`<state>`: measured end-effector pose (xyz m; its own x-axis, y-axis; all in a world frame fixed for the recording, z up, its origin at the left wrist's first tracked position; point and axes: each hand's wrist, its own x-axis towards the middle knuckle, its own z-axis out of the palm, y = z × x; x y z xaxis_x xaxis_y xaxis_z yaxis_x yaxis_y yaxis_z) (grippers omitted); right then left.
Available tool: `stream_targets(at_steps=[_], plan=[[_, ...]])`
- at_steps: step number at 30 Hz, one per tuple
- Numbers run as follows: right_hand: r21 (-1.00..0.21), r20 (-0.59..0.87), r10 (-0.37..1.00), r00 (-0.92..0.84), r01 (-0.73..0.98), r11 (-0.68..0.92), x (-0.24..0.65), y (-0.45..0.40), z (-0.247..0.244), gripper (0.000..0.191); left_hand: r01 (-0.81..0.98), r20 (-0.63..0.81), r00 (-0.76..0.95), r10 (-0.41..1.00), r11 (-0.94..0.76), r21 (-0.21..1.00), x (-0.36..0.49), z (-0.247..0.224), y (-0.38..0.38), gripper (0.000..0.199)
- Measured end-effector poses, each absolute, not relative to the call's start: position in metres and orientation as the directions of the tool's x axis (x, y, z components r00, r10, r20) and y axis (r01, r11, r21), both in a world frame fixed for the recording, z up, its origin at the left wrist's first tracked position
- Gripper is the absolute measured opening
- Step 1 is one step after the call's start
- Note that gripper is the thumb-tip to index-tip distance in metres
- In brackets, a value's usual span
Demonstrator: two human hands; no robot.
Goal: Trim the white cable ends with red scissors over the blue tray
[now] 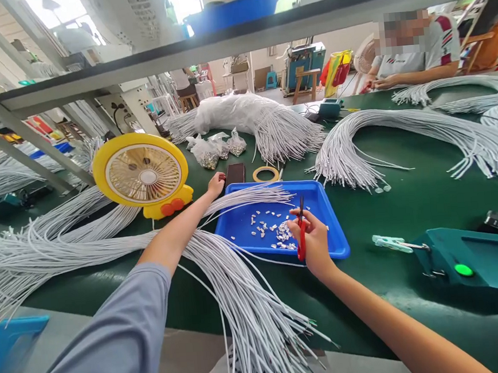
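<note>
My right hand (316, 241) grips a pair of red-handled scissors (301, 241), blades pointing up, over the right part of a blue tray (339, 238). Small silvery-white pieces (282, 232) lie scattered and heaped in that tray. My left hand (217, 185) reaches beyond the tray's far left corner, beside a dark flat rectangular object (235, 174). Its fingers are curled, and what they hold, if anything, is hidden. Ends of a white cable bundle (258, 196) rest across the tray's left side. Another long cable bundle (234, 279) passes under my left forearm and hangs over the table's front edge.
A yellow fan (147, 174) stands left of my left hand. Behind the tray lie a tape roll (266, 174), small bags of parts (215, 149) and a plastic-wrapped cable bundle (243, 115). A teal machine (474, 260) with a clip sits at right. Another person (419, 52) sits across the table.
</note>
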<state>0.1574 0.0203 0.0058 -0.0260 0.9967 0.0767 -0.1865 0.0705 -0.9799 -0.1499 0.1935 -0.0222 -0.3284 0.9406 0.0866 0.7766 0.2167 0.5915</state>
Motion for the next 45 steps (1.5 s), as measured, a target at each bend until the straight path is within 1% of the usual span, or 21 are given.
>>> stream_targets(at_steps=[9, 15, 20, 24, 27, 30, 33, 39, 45], plan=[[-0.991, 0.039, 0.999, 0.002, -0.127, 0.039, 0.157, 0.023, -0.004, 0.03, 0.75, 0.122, -0.319, 0.94, 0.171, 0.639, -0.154, -0.032, 0.199, 0.034], [-0.992, 0.004, 1.0, -0.002, -0.123, 0.004, 0.157, 0.023, -0.008, 0.033, 0.771, 0.126, -0.271, 0.954, 0.137, 0.622, -0.156, -0.032, 0.2, 0.033], [-0.995, -0.034, 0.999, 0.017, -0.091, -0.032, 0.159, 0.02, -0.006, 0.031, 0.796, 0.135, -0.206, 0.969, 0.086, 0.599, -0.155, -0.031, 0.2, 0.033], [-0.998, -0.052, 0.998, 0.029, -0.049, -0.05, 0.159, 0.017, -0.002, 0.03, 0.8, 0.132, -0.197, 0.972, 0.081, 0.594, -0.156, -0.032, 0.201, 0.033], [-0.995, -0.098, 0.994, 0.045, -0.022, -0.097, 0.159, 0.015, -0.002, 0.031, 0.8, 0.119, -0.192, 0.974, 0.085, 0.594, -0.156, -0.032, 0.202, 0.033], [-0.989, -0.145, 0.987, 0.073, 0.018, -0.147, 0.16, 0.013, -0.004, 0.035, 0.801, 0.103, -0.198, 0.975, 0.1, 0.591, -0.156, -0.032, 0.202, 0.028], [-0.979, -0.178, 0.979, 0.094, 0.084, -0.186, 0.161, 0.012, -0.005, 0.038, 0.803, 0.107, -0.202, 0.973, 0.102, 0.587, -0.156, -0.034, 0.203, 0.035], [-0.953, -0.237, 0.958, 0.164, 0.15, -0.261, 0.162, 0.011, -0.002, 0.038, 0.81, 0.126, -0.185, 0.975, 0.078, 0.581, -0.157, -0.037, 0.204, 0.036], [-0.932, -0.286, 0.929, 0.235, 0.155, -0.327, 0.165, 0.008, -0.005, 0.042, 0.829, 0.125, -0.176, 0.976, 0.078, 0.554, -0.156, -0.037, 0.204, 0.036]])
